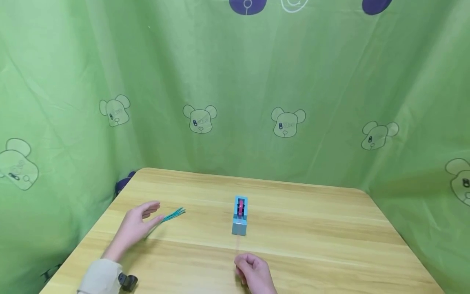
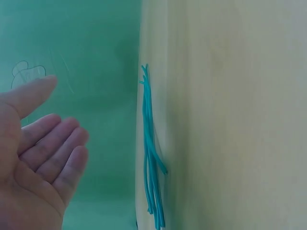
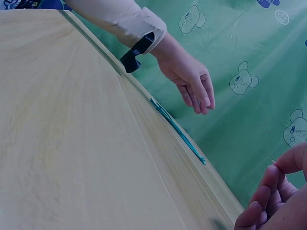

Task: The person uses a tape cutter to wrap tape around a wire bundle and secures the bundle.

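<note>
On the table in the head view stands a blue tape dispenser (image 1: 239,228) with a pink-cored roll in it. A clear strip of tape (image 1: 237,244) runs from its front edge toward the person, and my right hand (image 1: 256,272) pinches the end between thumb and forefinger. My left hand (image 1: 133,228) hovers over a bundle of thin teal cords (image 1: 174,214), fingers loosely bent and nothing held. In the left wrist view the bundle (image 2: 149,143) lies apart from the left palm (image 2: 36,191). The right wrist view shows the pinching right fingers (image 3: 273,191) at the lower right.
The wooden table (image 1: 323,232) reaches back to a green curtain (image 1: 235,73) printed with bear heads, which also hangs at both sides. A black camera mount (image 1: 127,281) sits on the left wrist, by the light sleeve (image 1: 100,277).
</note>
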`<state>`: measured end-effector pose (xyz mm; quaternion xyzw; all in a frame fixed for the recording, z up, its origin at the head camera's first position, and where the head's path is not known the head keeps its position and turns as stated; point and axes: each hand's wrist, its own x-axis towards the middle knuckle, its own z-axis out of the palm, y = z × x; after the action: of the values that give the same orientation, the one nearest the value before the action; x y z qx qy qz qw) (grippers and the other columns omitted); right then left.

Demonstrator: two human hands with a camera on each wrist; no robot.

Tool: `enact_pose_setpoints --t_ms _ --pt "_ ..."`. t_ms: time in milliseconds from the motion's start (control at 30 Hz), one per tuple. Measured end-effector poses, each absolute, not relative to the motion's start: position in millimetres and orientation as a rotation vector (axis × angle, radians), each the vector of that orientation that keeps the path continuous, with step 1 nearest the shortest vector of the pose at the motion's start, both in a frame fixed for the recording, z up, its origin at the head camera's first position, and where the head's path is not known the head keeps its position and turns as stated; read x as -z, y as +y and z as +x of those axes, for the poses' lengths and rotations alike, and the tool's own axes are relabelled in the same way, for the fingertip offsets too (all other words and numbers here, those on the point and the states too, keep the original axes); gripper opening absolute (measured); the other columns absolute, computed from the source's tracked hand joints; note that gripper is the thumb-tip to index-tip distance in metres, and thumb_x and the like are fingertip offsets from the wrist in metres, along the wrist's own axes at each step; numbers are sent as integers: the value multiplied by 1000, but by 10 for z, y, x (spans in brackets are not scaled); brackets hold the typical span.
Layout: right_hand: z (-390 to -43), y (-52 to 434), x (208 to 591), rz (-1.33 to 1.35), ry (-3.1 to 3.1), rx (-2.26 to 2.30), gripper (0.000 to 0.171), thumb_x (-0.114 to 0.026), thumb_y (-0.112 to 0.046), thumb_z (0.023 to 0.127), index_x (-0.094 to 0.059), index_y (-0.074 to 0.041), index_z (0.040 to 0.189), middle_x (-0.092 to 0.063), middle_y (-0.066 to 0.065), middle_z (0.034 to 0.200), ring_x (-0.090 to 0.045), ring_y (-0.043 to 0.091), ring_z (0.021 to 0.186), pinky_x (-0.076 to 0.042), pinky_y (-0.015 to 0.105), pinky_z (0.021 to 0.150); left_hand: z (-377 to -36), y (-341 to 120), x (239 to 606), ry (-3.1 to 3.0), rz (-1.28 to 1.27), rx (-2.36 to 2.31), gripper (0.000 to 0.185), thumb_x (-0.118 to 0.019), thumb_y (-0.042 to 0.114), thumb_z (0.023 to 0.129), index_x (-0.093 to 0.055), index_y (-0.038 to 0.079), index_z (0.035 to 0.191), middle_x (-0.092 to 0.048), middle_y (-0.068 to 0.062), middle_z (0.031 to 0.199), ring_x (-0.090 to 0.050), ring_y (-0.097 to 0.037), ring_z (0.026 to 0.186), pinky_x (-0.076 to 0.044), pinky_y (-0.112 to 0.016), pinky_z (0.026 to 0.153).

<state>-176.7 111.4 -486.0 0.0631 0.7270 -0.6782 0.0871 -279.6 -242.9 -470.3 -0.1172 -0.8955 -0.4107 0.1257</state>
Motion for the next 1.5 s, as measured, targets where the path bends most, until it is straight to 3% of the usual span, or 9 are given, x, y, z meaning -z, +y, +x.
enact_pose_setpoints --t_ms 1000,1500 --pt "-1784 1139 4886 147 2152 2037 21 -60 -16 97 -67 3 95 -60 0 70 -49 13 62 -44 25 56 -2858 -2556 4832 -2775 -314 1148 55 -74 22 90 -54 -2 135 -62 -20 126 -58 -41 116 -44 -55 98" --pt "-1770 1143 4864 140 2179 2012 22 -61 -18 96 -68 3 95 -60 -1 70 -50 13 62 -45 25 57 -2904 -2584 4894 -2810 -289 1149 56 -79 18 85 -57 -3 132 -64 -20 124 -61 -37 113 -46 -53 97"
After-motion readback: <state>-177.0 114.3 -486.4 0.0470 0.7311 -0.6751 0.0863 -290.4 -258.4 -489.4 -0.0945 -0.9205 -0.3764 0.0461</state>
